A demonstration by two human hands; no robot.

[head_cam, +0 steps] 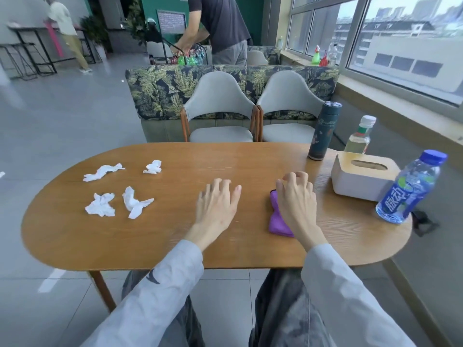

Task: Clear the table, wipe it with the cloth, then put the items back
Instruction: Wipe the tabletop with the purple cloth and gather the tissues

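Note:
A purple cloth (276, 219) lies folded on the wooden oval table (175, 236). My right hand (297, 199) rests on top of the cloth with fingers curled and spread, covering its right part. Just to the cloth's left, my left hand (218, 204) hovers flat over bare wood, fingers apart and holding nothing. Several crumpled white tissues (101, 204) are scattered on the table's left part. At the right end stand a tissue box (363, 175), a blue drink bottle (408, 189), a dark thermos (324, 131) and a clear bottle (359, 136).
Two grey chairs (220, 113) stand at the far side of the table, backed by a leaf-patterned sofa (160, 88). A window runs along the right. Two people stand far behind. A small black object (423, 221) hangs past the table's right edge.

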